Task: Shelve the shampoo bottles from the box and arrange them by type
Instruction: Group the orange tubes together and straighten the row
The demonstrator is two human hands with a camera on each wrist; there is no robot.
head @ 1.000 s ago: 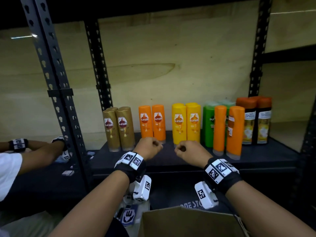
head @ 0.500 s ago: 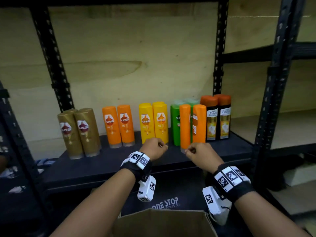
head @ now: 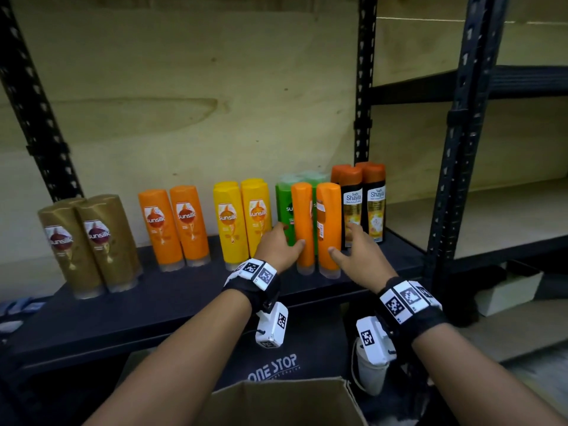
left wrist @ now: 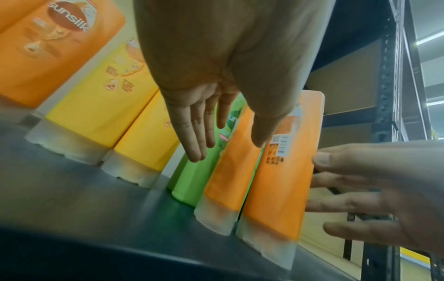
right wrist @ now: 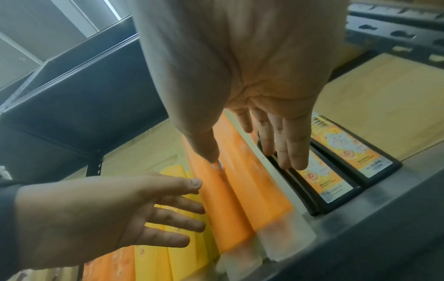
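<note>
A: Eyes on the two orange bottles (head: 316, 226), standing cap-down at the front of the shelf (head: 184, 302), side on to us, right in front of the green bottles (head: 284, 207). Left hand (head: 278, 247) comes in on one flank, right hand (head: 358, 250) on the other.

B: And neither hand has closed. Fingers straight on both, each grip apart; the left thumb looks to be just touching the nearer orange bottle, the right thumb close to the other. Nothing clamped.

A: So what's the danger here?

B: Tall, narrow bottles on small caps, I'd say. Press unevenly from the two sides and one could tip, probably back into the green ones.

A: Tight neighbourhood too. Yellow bottles (head: 242, 219) just to the left, the black Shayla bottles (head: 364, 207) just to the right.

B: Exactly. The right fingers run between the orange pair and the Shayla bottles; a wide sweep could knock those over, maybe toward the shelf's end.

A: And sorting?

B: These look like the orange Sunsilk pair (head: 175, 226) further left, but their labels face away, so I can't confirm. Leave them here and the types stay mixed. The box (head: 285, 401) waits below, contents unseen.
</note>
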